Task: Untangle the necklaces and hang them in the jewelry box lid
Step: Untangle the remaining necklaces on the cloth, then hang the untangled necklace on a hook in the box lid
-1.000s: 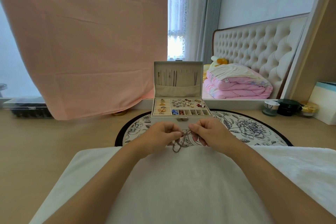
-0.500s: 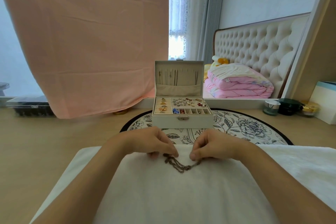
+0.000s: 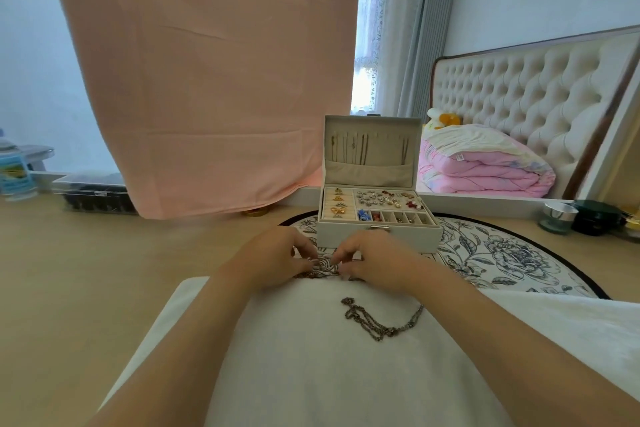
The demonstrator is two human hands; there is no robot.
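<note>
Soft bright daylight from the overexposed, lace-curtained window, faint shadows, slight overall blur, wide-angle bending at the edges

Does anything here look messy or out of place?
Yes: one dark chain lies loose and kinked on the white cloth, while both hands work a second tangle near the cloth's far edge. Otherwise the jewelry box looks orderly.

An open jewelry box stands just beyond both hands, blocking the way forward. Loose chain lies on the white towel between the forearms. Bare worktop spreads left.
</note>
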